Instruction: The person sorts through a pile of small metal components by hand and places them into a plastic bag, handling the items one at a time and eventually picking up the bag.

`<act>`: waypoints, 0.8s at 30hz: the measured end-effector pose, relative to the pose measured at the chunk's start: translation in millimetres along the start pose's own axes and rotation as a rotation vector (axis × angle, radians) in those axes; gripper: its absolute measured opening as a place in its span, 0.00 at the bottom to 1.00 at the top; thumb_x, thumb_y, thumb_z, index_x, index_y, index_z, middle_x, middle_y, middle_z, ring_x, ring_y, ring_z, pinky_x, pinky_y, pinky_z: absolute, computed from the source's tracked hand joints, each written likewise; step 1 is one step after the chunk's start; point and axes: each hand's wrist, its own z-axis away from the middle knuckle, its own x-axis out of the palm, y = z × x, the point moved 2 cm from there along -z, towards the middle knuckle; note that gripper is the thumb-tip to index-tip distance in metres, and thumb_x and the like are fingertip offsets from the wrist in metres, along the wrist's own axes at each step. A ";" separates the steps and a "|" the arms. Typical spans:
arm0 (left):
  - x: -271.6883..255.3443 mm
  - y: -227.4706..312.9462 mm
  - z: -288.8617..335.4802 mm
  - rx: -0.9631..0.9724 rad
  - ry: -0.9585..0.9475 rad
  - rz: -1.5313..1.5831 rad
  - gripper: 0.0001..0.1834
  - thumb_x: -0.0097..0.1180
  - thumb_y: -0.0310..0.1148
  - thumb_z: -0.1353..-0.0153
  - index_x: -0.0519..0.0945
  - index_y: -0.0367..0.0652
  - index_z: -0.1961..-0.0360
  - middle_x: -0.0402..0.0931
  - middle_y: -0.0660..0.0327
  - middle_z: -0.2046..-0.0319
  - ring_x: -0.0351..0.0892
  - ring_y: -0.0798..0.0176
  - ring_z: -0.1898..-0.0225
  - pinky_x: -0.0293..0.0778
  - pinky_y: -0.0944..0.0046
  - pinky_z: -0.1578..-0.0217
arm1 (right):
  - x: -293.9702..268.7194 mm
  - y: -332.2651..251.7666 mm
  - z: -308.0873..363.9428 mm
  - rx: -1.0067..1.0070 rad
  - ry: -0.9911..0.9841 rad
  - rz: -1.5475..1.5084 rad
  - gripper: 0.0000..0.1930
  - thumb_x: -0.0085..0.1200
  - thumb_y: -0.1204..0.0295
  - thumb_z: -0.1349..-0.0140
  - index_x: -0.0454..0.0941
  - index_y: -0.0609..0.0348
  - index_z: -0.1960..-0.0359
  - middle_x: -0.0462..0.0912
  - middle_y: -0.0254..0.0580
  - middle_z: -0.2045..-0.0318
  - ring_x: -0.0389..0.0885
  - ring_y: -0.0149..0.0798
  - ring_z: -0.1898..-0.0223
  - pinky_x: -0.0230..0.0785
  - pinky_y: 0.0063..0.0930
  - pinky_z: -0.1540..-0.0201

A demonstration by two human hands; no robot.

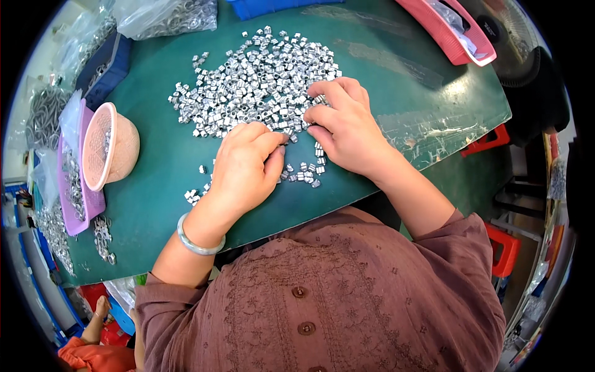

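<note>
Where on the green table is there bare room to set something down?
The widest bare patch of green table lies between the metal-piece pile and the pink basket; a narrower one separates the pile from the peach basket. Crowded: around the right hand, left hand and purple basket.

Looks like a small-parts workshop: scuffed green table (pixel 155 161) w/ a big heap of loose metal pcs (pixel 248 87), clear plastic bag (pixel 173 15) of metal parts, blue bin (pixel 114 68), peach basket (pixel 127 149) & purple basket (pixel 94 206) w/ more hardware, red stool (pixel 505 251) nr. table, 2nd person in orange (pixel 102 358) close by.
</note>
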 end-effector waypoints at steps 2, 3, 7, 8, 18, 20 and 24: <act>0.3 -1.7 1.4 -0.027 -0.007 0.002 0.06 0.59 0.24 0.47 0.83 0.40 0.67 0.74 0.59 0.72 0.73 0.52 0.67 0.70 0.55 0.64 | 0.9 0.5 -0.2 0.003 -0.007 -0.017 0.08 0.64 0.77 0.52 0.82 0.55 0.68 0.76 0.39 0.51 0.67 0.50 0.44 0.59 0.46 0.41; -0.2 -2.0 2.1 -0.029 -0.005 0.001 0.06 0.59 0.24 0.47 0.83 0.40 0.67 0.74 0.59 0.72 0.73 0.52 0.67 0.70 0.55 0.64 | 0.7 1.2 0.2 0.009 -0.013 -0.032 0.08 0.64 0.77 0.52 0.82 0.54 0.69 0.76 0.39 0.51 0.68 0.49 0.45 0.59 0.45 0.41; -1.0 -1.9 2.8 -0.032 -0.005 0.004 0.06 0.59 0.24 0.47 0.83 0.40 0.67 0.75 0.58 0.72 0.74 0.52 0.67 0.70 0.55 0.63 | -5.7 3.8 6.2 0.007 -0.032 -0.116 0.07 0.64 0.77 0.52 0.82 0.54 0.70 0.76 0.38 0.52 0.68 0.49 0.45 0.59 0.45 0.42; -1.1 -2.2 3.2 -0.033 0.000 0.003 0.06 0.59 0.24 0.47 0.83 0.40 0.67 0.75 0.58 0.72 0.74 0.52 0.67 0.70 0.55 0.63 | -9.4 4.7 7.7 0.002 -0.059 -0.100 0.07 0.64 0.77 0.52 0.82 0.53 0.70 0.75 0.38 0.52 0.68 0.49 0.45 0.59 0.45 0.42; -1.7 -3.1 4.4 -0.015 0.014 0.025 0.06 0.60 0.23 0.47 0.83 0.41 0.67 0.74 0.59 0.73 0.73 0.53 0.68 0.70 0.57 0.64 | -22.0 9.3 17.1 0.036 -0.148 -0.072 0.06 0.63 0.77 0.51 0.83 0.53 0.71 0.75 0.38 0.52 0.68 0.49 0.46 0.59 0.43 0.41; -1.9 -4.4 5.1 -0.033 0.019 0.029 0.06 0.60 0.23 0.47 0.83 0.41 0.67 0.74 0.59 0.73 0.72 0.53 0.69 0.69 0.57 0.65 | -24.6 9.8 16.2 0.058 -0.146 -0.085 0.06 0.63 0.77 0.52 0.83 0.53 0.71 0.75 0.38 0.54 0.68 0.48 0.47 0.59 0.43 0.42; -2.9 -5.6 6.7 -0.034 0.036 0.044 0.06 0.60 0.23 0.48 0.83 0.41 0.67 0.74 0.59 0.74 0.72 0.53 0.70 0.69 0.57 0.66 | -27.3 4.0 15.1 0.095 -0.198 -0.084 0.10 0.62 0.81 0.54 0.83 0.55 0.68 0.74 0.38 0.58 0.69 0.48 0.51 0.61 0.39 0.45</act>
